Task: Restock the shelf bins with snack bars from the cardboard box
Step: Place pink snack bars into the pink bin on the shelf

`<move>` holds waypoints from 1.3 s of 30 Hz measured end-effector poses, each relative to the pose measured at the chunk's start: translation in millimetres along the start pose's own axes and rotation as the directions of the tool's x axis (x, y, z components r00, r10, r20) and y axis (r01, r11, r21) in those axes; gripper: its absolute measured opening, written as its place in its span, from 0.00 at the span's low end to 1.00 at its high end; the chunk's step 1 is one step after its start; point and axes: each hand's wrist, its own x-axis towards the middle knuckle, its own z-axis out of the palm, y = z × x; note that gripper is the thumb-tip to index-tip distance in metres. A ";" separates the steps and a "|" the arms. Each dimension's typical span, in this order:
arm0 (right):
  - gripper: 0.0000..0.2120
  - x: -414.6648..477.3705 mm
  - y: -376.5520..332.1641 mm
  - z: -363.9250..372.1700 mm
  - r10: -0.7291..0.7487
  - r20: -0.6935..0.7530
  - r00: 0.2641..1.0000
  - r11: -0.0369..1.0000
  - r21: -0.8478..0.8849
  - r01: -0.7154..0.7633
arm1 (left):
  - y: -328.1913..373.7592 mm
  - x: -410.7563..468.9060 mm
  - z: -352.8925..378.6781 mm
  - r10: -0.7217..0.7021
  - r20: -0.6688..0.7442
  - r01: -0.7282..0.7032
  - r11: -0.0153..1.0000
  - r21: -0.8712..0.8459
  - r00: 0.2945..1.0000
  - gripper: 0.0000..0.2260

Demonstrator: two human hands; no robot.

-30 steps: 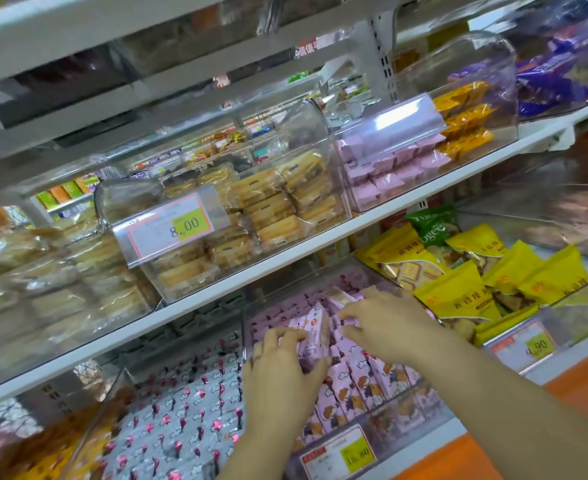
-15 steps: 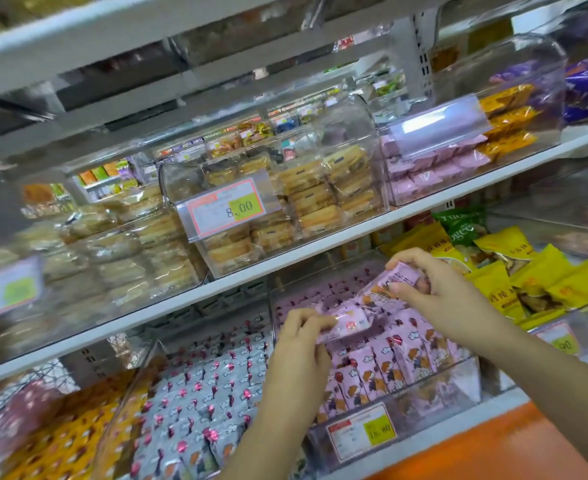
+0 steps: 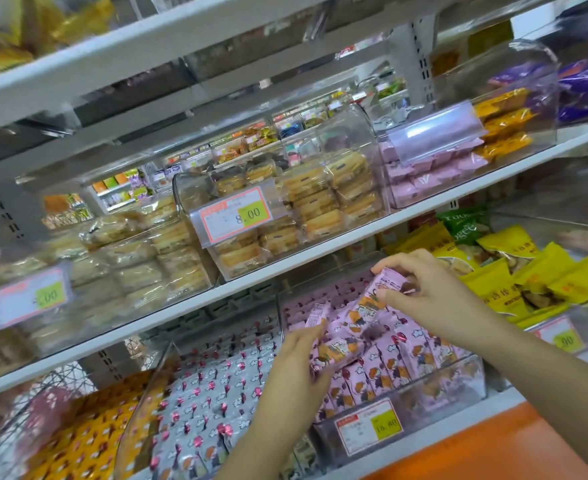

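Note:
A clear bin (image 3: 434, 393) on the lower shelf holds several pink snack bars (image 3: 386, 372) standing in rows. My right hand (image 3: 420, 289) pinches a pink snack bar (image 3: 388, 277) by its top end, raised above the bin. My left hand (image 3: 296, 362) grips other pink bars (image 3: 334, 348) at the bin's left side, one bar (image 3: 317, 315) sticking up above the fingers. The cardboard box is out of view.
Left of the pink bin sits a bin of grey-wrapped bars (image 3: 209, 403), then orange ones (image 3: 88, 434). Yellow snack bags (image 3: 514, 271) fill the bin to the right. The shelf above (image 3: 320, 261) carries bins of pastries with a price tag (image 3: 235, 214). An orange ledge (image 3: 493, 452) runs below.
Both hands rose out of the pink bin, each lifting pink bars. The right hand moved up and right with its bar. The camera tilted upward.

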 end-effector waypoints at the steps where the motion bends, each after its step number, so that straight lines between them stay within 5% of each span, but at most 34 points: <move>1: 0.09 0.2 -0.3 1.9 0.003 -0.013 1.000 1.000 0.005 -0.003 | 0.9 0.4 -0.5 -0.018 0.022 0.017 0.999 0.042 1.000 0.27; 5: 0.10 -4.3 -0.8 8.8 0.045 0.006 0.999 0.999 0.011 -0.045 | 5.8 -2.2 0.1 -0.056 0.002 0.055 0.984 0.170 0.998 0.22; 8: 0.12 -12.0 -1.4 16.5 0.062 0.126 0.990 0.946 -0.324 -0.018 | 10.0 -4.8 3.0 -0.091 -0.047 0.100 0.964 0.247 0.995 0.15; 10: 0.15 -15.7 1.5 23.0 0.041 0.196 0.980 0.805 -0.587 0.084 | 13.8 -6.1 5.3 -0.111 -0.050 0.121 0.942 0.313 0.993 0.14; 14: 0.20 -18.0 3.6 30.4 0.077 0.270 0.960 0.696 -0.704 0.142 | 23.3 -7.2 6.7 -0.138 -0.030 0.141 0.953 0.268 0.990 0.15; 19: 0.09 -13.4 10.9 30.1 0.070 0.243 0.968 0.768 -0.632 0.103 | 27.9 -0.9 10.5 -0.125 -0.011 0.124 0.968 0.217 0.992 0.13; 23: 0.39 -8.9 9.9 16.5 0.143 0.305 0.942 0.831 -0.554 0.053 | 30.7 5.6 7.3 -0.162 0.105 0.158 0.987 0.038 0.981 0.05; 26: 0.39 -8.5 14.9 14.3 0.163 0.365 0.917 0.820 -0.566 0.079 | 32.3 13.6 13.9 -0.165 0.171 0.175 0.983 -0.049 0.971 0.26; 31: 0.24 -7.0 27.1 14.5 0.129 0.379 0.916 0.823 -0.557 0.115 | 36.5 28.0 27.0 -0.174 0.186 0.191 0.979 -0.073 0.967 0.49; 39: 0.17 -5.7 28.2 4.0 0.125 0.413 0.902 0.901 -0.427 0.070 | 32.1 22.5 32.6 -0.094 0.208 0.123 0.984 -0.129 0.974 0.31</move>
